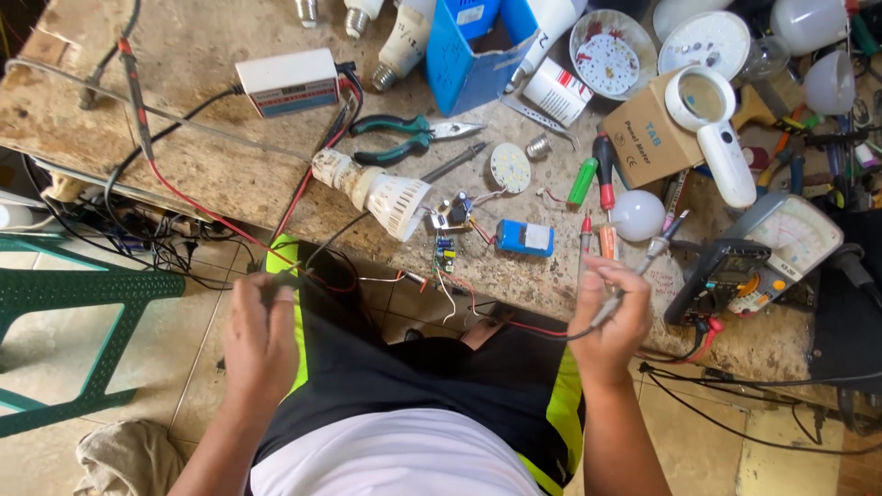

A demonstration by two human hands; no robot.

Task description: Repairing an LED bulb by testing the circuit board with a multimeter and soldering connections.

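Probes (634, 276) pinched in right hand (608, 317); left hand (260, 335) grips wires (317, 268).

Worn stone workbench (230, 174) carries: pliers (409, 138), white tester box (288, 82), blue cardboard box (464, 55), bulb housing (372, 190), blue capacitor (525, 237), analog multimeter (763, 257), magnifier (717, 129).

**Probes and wires in my hands**

My right hand (608, 317) pinches two meter probes (634, 276), their tips angled up over the bench edge; a dark lead (542, 332) trails from them toward my lap; my left hand (260, 335) is closed around thin red and black wires (317, 266) just below the bench.
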